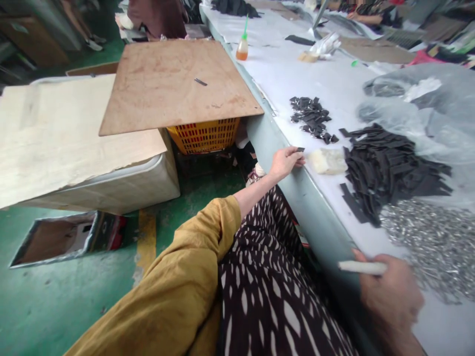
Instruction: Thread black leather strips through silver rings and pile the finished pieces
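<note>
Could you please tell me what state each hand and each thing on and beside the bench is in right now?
left hand: fingers pinched on a small black strip at the bench edge
right hand: closed round a white stick
black strips: heaped loose
metal pieces: spread loose
glue bottle: upright, capped
orange crate: covered by a plywood board

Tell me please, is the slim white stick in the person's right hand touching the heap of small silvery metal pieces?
No, the right hand holds the slim white stick near the table edge, short of the heap of small silvery metal pieces.
</note>
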A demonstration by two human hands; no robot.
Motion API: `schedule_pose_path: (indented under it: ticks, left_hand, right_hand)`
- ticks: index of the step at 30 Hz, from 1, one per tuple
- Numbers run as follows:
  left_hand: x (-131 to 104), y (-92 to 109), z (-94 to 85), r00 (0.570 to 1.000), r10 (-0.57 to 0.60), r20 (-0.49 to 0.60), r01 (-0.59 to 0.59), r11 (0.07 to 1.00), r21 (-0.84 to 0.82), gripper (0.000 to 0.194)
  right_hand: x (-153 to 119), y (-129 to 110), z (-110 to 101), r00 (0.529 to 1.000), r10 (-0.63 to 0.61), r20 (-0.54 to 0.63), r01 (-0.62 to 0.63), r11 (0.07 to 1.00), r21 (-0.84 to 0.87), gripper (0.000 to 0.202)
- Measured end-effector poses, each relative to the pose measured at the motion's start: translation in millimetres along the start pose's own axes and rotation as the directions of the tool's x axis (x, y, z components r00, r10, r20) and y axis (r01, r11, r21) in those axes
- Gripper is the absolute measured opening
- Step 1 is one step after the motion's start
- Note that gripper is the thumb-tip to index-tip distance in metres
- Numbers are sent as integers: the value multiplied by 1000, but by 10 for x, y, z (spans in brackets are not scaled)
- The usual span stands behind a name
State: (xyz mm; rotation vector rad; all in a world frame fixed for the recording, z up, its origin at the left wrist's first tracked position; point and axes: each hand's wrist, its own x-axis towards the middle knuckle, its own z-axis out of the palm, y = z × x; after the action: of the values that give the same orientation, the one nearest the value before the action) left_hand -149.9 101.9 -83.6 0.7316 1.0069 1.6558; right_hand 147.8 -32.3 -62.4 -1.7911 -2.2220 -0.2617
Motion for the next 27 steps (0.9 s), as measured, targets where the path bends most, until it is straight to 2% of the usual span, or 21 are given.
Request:
schedule_pose_path:
  ticks: [6,14,20,27]
  left_hand:
    - [-54,51,31,999,0,-36,1,1000,16,11]
    - [-107,120,84,995,-31,-100,35,998,44,11]
    - [-129,158,106,994,-32,-107,42,995,87,11]
    - [-157,190,114,994,-32,-104,44,993,109,10]
  right_hand:
    - [-27,-32,-17,1000,-10,-10,10,1000,-2,44]
    - [-30,-39,-16,998,-25,-61,23,999,-23,37]
    - [-44,-32,-21,999,-33,-34,33,999,-1,35]
    - [-42,8,20,992,-73,-99,77,997,29,33]
